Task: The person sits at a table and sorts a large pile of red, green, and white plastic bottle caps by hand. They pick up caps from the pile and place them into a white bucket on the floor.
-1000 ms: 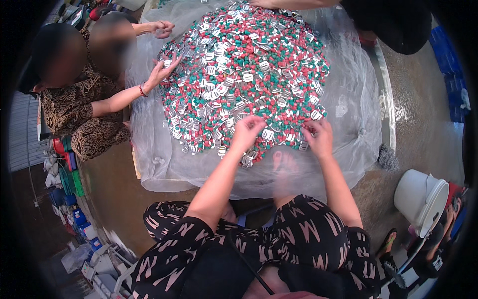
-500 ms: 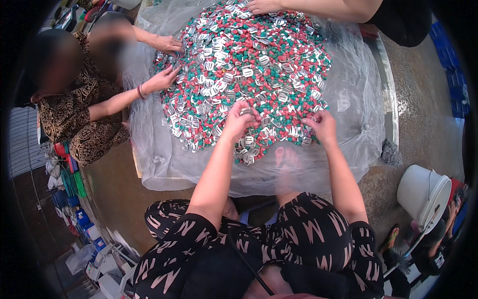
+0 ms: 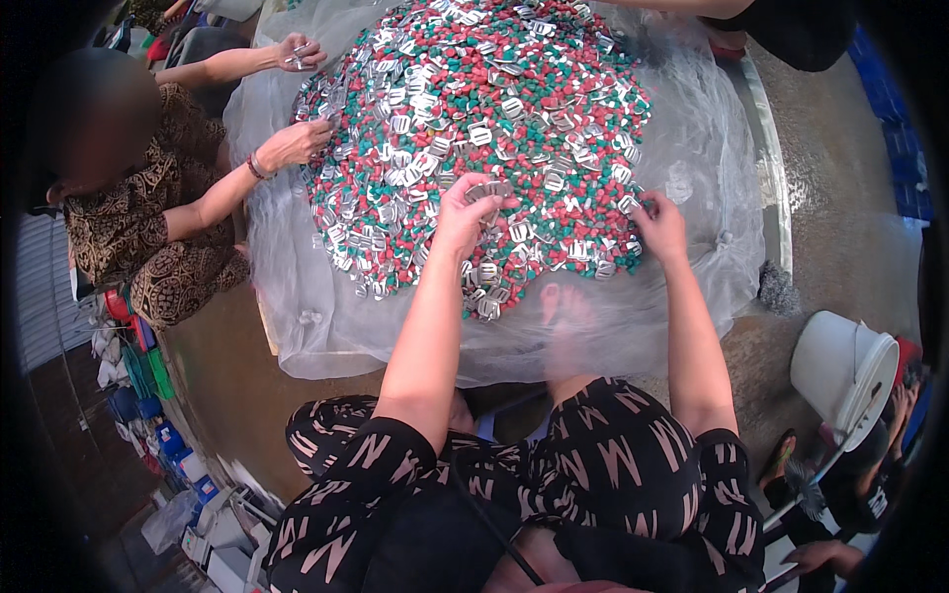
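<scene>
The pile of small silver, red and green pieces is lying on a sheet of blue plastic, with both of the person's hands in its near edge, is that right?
Not quite. In the head view the pile of small pieces lies on a clear plastic sheet, not a blue one. The left hand and right hand are indeed at its near edge.
</scene>
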{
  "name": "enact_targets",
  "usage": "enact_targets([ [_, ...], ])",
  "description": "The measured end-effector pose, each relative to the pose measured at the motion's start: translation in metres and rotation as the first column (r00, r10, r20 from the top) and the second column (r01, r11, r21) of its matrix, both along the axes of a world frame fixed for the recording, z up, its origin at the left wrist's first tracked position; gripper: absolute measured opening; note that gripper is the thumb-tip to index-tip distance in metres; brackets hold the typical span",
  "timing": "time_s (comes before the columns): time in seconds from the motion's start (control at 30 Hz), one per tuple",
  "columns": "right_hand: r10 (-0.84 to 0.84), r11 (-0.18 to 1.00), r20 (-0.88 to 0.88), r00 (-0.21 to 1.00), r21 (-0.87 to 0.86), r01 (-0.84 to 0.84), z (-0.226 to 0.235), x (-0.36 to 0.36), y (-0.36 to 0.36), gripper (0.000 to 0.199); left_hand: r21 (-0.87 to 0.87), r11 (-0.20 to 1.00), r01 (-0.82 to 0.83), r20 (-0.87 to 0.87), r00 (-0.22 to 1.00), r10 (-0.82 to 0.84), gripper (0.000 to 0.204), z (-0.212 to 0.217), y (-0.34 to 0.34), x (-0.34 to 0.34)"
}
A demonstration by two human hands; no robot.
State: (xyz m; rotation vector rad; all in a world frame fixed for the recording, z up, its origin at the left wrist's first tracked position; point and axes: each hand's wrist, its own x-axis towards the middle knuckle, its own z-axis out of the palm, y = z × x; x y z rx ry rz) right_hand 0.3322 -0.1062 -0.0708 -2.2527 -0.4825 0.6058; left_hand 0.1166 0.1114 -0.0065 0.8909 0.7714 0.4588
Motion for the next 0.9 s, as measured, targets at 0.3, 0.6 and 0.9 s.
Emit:
enact_targets([
  [0.3, -0.149, 0.884, -0.618, 0.772, 0.268, 0.384, -0.01, 0.022, 0.003, 0.006, 0.47, 0.379, 0.797, -0.863, 0.505, 0.009, 0.023, -0.016, -0.03, -0.006],
  [0.6, 0.157, 0.957, 0.205, 0.966, -0.273, -0.097, -0.004, 0.01, 0.022, 0.036, -0.216, 0.968, 0.127, 0.069, 0.991, -0.115, 0.018, 0.009, -0.008, -0.102],
  [0.9, -0.009, 0.992, -0.101, 0.995, 0.127, 0.022, -0.028, 0.019, -0.003, 0.037, 0.167, 0.983, 0.076, -0.831, 0.547, 0.099, 0.014, -0.053, -0.069, -0.119],
])
